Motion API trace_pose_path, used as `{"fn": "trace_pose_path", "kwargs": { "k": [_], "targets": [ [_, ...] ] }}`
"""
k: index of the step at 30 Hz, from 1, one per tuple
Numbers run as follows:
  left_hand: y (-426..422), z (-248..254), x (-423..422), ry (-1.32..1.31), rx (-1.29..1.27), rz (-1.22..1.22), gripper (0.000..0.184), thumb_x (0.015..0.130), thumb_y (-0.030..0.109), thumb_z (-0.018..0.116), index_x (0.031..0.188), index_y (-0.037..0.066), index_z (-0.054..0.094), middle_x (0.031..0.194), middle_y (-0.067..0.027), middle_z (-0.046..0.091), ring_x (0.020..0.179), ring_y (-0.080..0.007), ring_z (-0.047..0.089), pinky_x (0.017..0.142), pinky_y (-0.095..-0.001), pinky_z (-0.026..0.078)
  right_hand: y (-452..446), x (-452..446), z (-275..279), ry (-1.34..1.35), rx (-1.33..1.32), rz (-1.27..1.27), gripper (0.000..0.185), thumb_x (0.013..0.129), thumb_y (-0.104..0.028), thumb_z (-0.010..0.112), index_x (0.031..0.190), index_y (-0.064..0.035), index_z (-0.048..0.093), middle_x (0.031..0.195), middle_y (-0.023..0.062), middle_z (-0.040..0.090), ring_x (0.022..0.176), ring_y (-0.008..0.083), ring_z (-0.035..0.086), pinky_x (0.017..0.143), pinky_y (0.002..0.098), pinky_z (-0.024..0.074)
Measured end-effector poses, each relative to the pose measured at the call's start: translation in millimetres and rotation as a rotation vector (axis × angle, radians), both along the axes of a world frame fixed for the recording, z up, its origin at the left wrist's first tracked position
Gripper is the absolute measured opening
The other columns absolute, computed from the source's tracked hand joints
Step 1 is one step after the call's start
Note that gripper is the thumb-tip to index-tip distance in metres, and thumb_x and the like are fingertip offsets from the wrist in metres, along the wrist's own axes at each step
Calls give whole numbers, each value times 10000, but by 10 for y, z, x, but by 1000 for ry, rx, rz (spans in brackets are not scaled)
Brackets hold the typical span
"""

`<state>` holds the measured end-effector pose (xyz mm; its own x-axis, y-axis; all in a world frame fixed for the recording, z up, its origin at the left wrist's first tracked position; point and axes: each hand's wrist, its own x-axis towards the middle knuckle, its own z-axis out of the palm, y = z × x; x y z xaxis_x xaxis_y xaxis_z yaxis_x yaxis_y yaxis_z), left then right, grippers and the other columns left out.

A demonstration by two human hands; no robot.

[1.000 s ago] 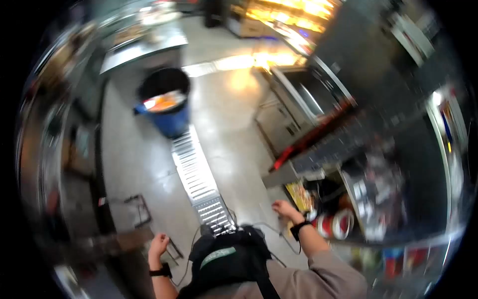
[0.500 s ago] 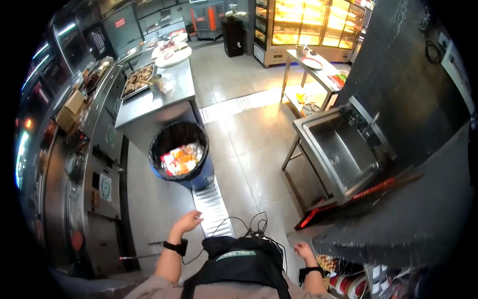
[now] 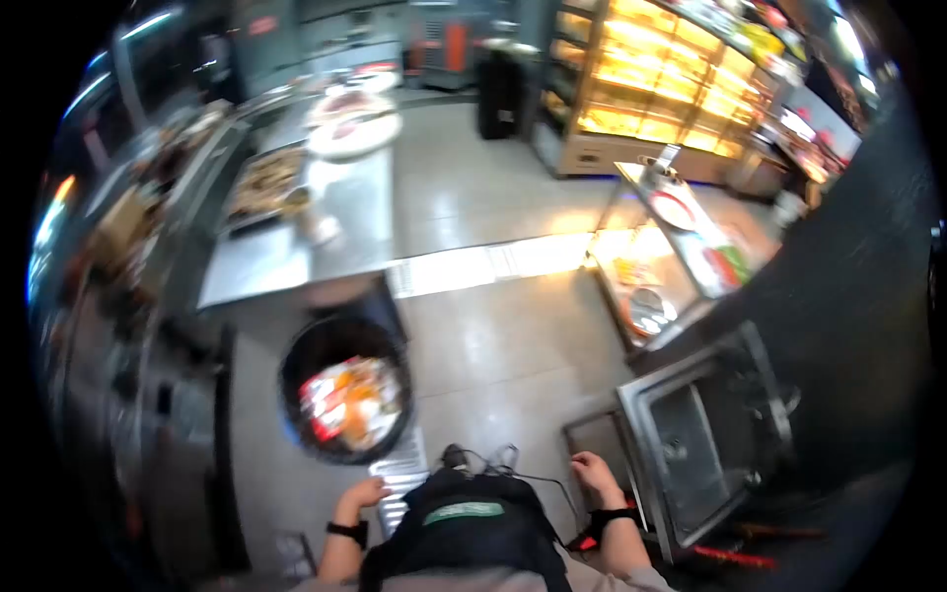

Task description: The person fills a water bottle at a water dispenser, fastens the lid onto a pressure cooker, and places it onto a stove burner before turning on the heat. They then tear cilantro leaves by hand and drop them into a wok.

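Note:
My left hand [image 3: 365, 491] hangs low beside the black apron [image 3: 473, 518], nearest to the lined trash bin [image 3: 345, 395] but apart from it. Its fingers are loosely bent and nothing shows in them. On the other side, my right hand [image 3: 594, 472] hangs near the left edge of the steel sink [image 3: 681, 483], with loosely curled fingers and nothing visible in them. Both wrists wear black bands. Red, white and orange rubbish lies in the bin. Motion blurs the view, so finger details are soft.
A steel table [image 3: 355, 217] beyond the bin bears a tray of food pieces [image 3: 264, 183] and white plates [image 3: 355, 136]. Ahead right stand a side table [image 3: 702, 232] and a lit display cabinet [image 3: 651, 74]. Cables [image 3: 503, 459] show beyond my apron. A dark wall [image 3: 868, 296] borders the right.
I have moved forward: bin, table and sink appear nearer and lower in view. The camera has tilted, and both hands have swung, the left lower and the right higher in view.

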<state>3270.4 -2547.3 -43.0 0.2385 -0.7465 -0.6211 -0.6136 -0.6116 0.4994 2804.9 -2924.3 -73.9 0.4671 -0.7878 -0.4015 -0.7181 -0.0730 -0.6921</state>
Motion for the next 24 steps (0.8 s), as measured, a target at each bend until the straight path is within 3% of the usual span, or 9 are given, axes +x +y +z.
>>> {"fn": "trace_pose_path", "kwargs": {
  "k": [5,6,7,10,13,19,20,23,24],
  "targets": [
    [-1857,-45,1474,-18,-155,93,373,859,238,662,1117,-27,612,1079,-214,664,968,-337,648,873,-419,505,-331,401,317,109,82,4,263,894,-264,636,1026,-39,668,951,135,704,887,241,651,781,370,510],
    [-2359,607,1471,-37,-151,66,389,859,215,665,1162,-16,590,1122,-206,650,982,-325,644,880,-405,500,-436,471,229,117,119,-71,272,885,-274,644,1029,-45,671,943,147,702,883,247,655,776,370,511],
    [-2654,252,1871,48,-225,18,397,860,221,671,1190,17,584,1132,-195,648,1014,-310,641,882,-389,500,-475,572,241,104,136,-116,272,885,-274,644,1029,-45,671,943,147,702,883,247,655,776,370,511],
    [-4034,926,2027,27,-230,-50,375,872,190,667,1195,20,582,1126,-210,651,1023,-332,643,889,-380,502,-1102,784,255,100,212,-247,287,869,-282,657,1042,-53,677,937,134,705,889,262,663,796,381,513],
    [-4992,861,2325,-15,-295,-133,366,875,174,665,1195,19,582,1119,-212,655,1034,-336,644,892,-384,505,-1625,981,-24,186,180,-236,284,865,-272,658,1041,-50,675,940,130,706,878,254,664,779,383,517],
    [-6399,314,3103,-24,-138,-121,474,886,338,652,1205,-10,603,1136,-224,651,1055,-316,642,885,-383,512,-3626,1827,-113,198,217,-230,276,869,-258,650,1037,-41,672,943,135,705,885,272,658,777,391,515],
    [-6705,810,3015,87,57,-78,500,883,372,635,1198,-15,608,1140,-232,650,1073,-339,630,887,-405,506,-4003,1940,-187,101,218,-222,256,872,-233,654,1028,-30,669,898,118,701,836,222,658,735,366,515],
    [-7072,482,3368,-1,-179,-45,461,899,326,604,1235,10,591,1242,-220,608,1128,-367,589,940,-429,474,-5383,2430,-175,-189,293,-321,150,899,-138,642,1001,-30,656,861,60,681,749,133,643,623,272,499],
    [-7297,789,3510,44,-150,73,461,901,339,606,1236,23,590,1270,-216,590,1153,-371,571,955,-431,465,-5802,2709,-140,-151,300,-251,157,901,-134,641,1016,-27,647,863,55,679,750,135,646,627,270,499]
  ]
}}
